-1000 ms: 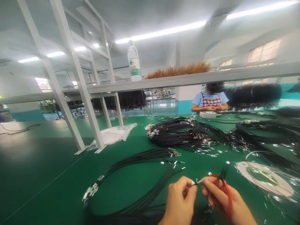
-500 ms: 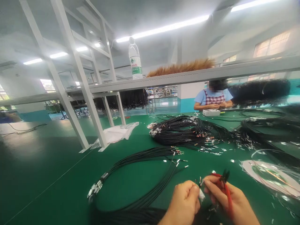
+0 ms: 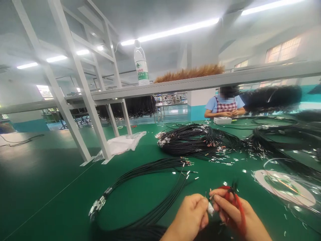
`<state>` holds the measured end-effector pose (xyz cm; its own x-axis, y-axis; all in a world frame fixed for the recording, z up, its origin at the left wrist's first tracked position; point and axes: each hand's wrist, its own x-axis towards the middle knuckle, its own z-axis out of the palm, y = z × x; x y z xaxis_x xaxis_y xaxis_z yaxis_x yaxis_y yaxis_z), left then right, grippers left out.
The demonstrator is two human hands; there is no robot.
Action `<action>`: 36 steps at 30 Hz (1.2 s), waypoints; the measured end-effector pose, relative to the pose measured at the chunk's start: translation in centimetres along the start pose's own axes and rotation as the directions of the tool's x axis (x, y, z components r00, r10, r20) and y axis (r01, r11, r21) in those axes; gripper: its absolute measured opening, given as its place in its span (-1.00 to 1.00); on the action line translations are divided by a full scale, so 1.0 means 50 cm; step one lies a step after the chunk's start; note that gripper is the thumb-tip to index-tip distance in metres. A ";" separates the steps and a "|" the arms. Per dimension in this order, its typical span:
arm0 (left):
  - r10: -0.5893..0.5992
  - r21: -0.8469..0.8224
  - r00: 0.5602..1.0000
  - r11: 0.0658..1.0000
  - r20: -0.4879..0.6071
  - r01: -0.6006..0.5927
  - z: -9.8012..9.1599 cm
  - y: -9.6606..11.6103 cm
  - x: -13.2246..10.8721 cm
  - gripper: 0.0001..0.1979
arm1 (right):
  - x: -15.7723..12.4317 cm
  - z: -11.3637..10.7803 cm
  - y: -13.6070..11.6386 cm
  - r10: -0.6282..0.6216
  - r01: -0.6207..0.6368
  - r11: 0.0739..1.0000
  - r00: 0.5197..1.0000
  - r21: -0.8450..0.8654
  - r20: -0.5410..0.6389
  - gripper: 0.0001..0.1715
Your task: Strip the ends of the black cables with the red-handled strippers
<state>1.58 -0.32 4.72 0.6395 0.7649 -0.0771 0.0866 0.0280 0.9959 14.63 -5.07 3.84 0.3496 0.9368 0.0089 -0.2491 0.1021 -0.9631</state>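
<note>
My left hand (image 3: 192, 212) is closed in a pinch on the end of a black cable, whose white tip (image 3: 210, 209) pokes out beside the thumb. Close against it, my right hand (image 3: 232, 211) holds red-handled cutters (image 3: 242, 214) in the palm, their dark jaws pointing up and away. The thumb and forefinger of that hand pinch at the cable's fine wire ends; the exact strands are too small to make out. Left of my hands, a loop of black cables (image 3: 150, 170) lies on the green table (image 3: 62, 201), with silvery ends at its left side.
Behind lies a large coil of black cables (image 3: 185, 139), with more cables (image 3: 263, 137) to its right. A white spool (image 3: 258, 177) rests at right. A plastic bag (image 3: 125, 143) sits by the rack legs (image 3: 96, 134). A bottle (image 3: 141, 65) stands on the shelf. A co-worker (image 3: 225, 105) sits opposite.
The view has shifted slightly, so the scene sits a little further left. My fingertips stay together at the cable end, and the cutters remain in my right hand.
</note>
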 end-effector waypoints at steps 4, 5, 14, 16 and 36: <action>0.016 0.006 0.997 1.000 -0.071 -0.016 0.006 -0.004 0.001 -0.55 | 0.000 -0.013 0.003 -0.189 0.183 0.954 0.982 -0.237 -0.004 -0.61; 0.003 -0.041 0.997 0.999 -0.079 -0.006 0.006 -0.005 0.000 -0.56 | 0.001 -0.017 0.005 -0.264 0.256 0.914 0.964 -0.314 0.016 -0.65; -0.041 -0.115 0.998 0.993 -0.055 0.035 0.002 0.013 -0.013 -0.65 | 0.013 -0.033 0.011 -0.156 0.170 0.914 0.985 -0.368 0.068 -0.65; -0.026 -0.092 0.996 0.996 -0.089 0.018 0.002 0.016 -0.014 -0.66 | 0.017 -0.032 0.014 -0.101 0.120 0.923 0.992 -0.365 0.071 -0.57; 0.178 0.061 0.970 0.984 -0.167 -0.170 -0.005 0.032 -0.017 -0.75 | 0.001 -0.022 0.003 0.282 -0.081 0.811 0.922 -0.579 0.267 -0.34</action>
<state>0.99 -0.79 6.39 0.5082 0.8541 0.1102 0.0230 -0.1413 0.9897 15.59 -5.37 3.42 0.0111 0.9813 -0.1919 0.2923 -0.1867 -0.9379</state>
